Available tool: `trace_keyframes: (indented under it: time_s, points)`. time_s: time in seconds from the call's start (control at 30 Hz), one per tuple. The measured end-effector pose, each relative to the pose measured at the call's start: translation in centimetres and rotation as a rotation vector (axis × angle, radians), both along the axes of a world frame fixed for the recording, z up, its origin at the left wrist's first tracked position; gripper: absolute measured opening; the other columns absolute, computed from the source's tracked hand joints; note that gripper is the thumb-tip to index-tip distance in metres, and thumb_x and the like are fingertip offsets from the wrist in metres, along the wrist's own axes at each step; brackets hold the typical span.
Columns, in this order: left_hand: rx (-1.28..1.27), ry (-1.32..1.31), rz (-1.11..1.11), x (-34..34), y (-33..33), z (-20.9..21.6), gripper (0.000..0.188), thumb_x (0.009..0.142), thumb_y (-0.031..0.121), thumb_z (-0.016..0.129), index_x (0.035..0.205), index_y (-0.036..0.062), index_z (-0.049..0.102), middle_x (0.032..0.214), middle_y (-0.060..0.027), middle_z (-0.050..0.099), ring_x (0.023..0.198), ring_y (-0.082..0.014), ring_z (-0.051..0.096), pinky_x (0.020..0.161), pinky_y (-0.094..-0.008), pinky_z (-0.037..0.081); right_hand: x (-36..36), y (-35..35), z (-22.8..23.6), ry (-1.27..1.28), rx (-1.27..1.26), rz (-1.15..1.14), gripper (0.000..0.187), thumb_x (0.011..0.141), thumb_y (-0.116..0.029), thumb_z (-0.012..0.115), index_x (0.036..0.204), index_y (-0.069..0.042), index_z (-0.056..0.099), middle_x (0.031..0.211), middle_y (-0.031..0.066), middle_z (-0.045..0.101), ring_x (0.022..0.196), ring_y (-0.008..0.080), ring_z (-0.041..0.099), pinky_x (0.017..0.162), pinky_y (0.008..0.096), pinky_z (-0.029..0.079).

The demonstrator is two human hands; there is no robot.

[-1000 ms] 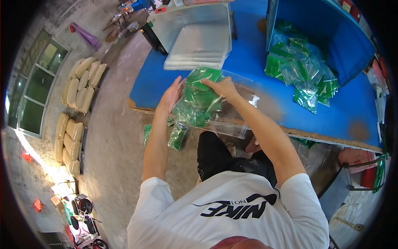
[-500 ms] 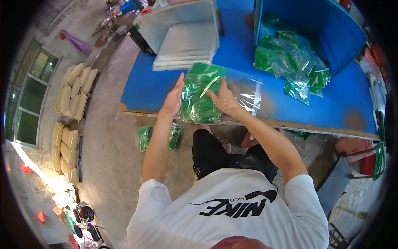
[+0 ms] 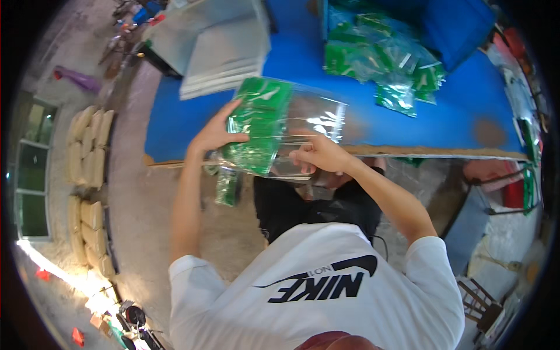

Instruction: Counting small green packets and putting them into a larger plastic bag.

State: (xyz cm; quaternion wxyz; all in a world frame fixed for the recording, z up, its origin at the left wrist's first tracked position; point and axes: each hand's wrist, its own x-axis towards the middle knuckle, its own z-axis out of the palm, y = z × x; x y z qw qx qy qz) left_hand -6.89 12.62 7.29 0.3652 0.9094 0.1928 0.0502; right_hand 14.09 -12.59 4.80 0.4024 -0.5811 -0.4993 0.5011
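Both hands, left hand point(image 3: 217, 135) and right hand point(image 3: 318, 156), grip a clear plastic bag point(image 3: 303, 131) half-filled with green packets point(image 3: 259, 125) at the blue tabletop's point(image 3: 361, 111) near edge, while a pile of loose green packets point(image 3: 385, 64) waits far right, unpacked.

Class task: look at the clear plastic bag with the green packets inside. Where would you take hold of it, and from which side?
Grip the clear plastic bag at its two side edges, as the left hand and right hand do. It is limp and the green packets weigh down one side, so a two-sided hold probably keeps it flat.
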Motion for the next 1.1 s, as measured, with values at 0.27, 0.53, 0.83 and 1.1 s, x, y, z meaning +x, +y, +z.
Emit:
trace_keyframes:
  time_s: [0.27, 0.53, 0.83, 1.1]
  points:
    - [0.681, 0.14, 0.064, 5.8, -8.2, -1.6, 0.087, 0.091, 0.063, 0.056, 0.157, 0.0129, 0.028, 0.165, -0.0176, 0.016, 0.151, -0.0407, 0.014, 0.121, -0.0599, 0.006, 15.3, -4.5, 1.1, -0.741, 0.434, -0.665, 0.058, 0.088, -0.031, 0.074, 0.135, -0.004, 0.053, 0.109, 0.0198, 0.068, 0.094, 0.0306, 0.068, 0.079, 0.0397, 0.054]
    - [0.656, 0.151, -0.198, 7.5, -8.5, -1.8, 0.083, 0.09, 0.052, 0.06, 0.157, 0.0145, 0.029, 0.165, -0.0156, 0.018, 0.152, -0.0375, 0.014, 0.121, -0.0586, 0.007, 30.4, 1.0, -3.1, -1.43, 0.296, -0.819, 0.098, 0.076, -0.077, 0.062, 0.154, -0.025, 0.034, 0.154, 0.0275, 0.031, 0.14, 0.0561, 0.026, 0.11, 0.0708, 0.022]
    - [0.611, 0.386, -0.03, -4.5, -1.5, 2.3, 0.085, 0.078, 0.006, 0.069, 0.154, 0.0132, 0.032, 0.161, -0.0128, 0.029, 0.15, -0.0346, 0.022, 0.123, -0.054, 0.014, 21.6, 1.3, -4.9, -1.263, 0.101, -0.485, 0.098, 0.077, -0.087, 0.047, 0.154, -0.028, 0.036, 0.158, 0.0278, 0.026, 0.145, 0.0523, 0.021, 0.114, 0.071, 0.012]
    - [0.031, -0.243, 0.366, 0.6, -17.7, -1.0, 0.024, 0.087, 0.004, 0.068, 0.112, 0.0032, 0.069, 0.108, -0.0119, 0.071, 0.1, -0.0236, 0.067, 0.093, -0.0355, 0.051, 8.6, -0.1, -1.4, -1.397, 0.327, -0.153, 0.095, 0.088, -0.077, 0.042, 0.143, 0.0, 0.048, 0.153, 0.0203, 0.04, 0.146, 0.0397, 0.029, 0.119, 0.0611, 0.015]
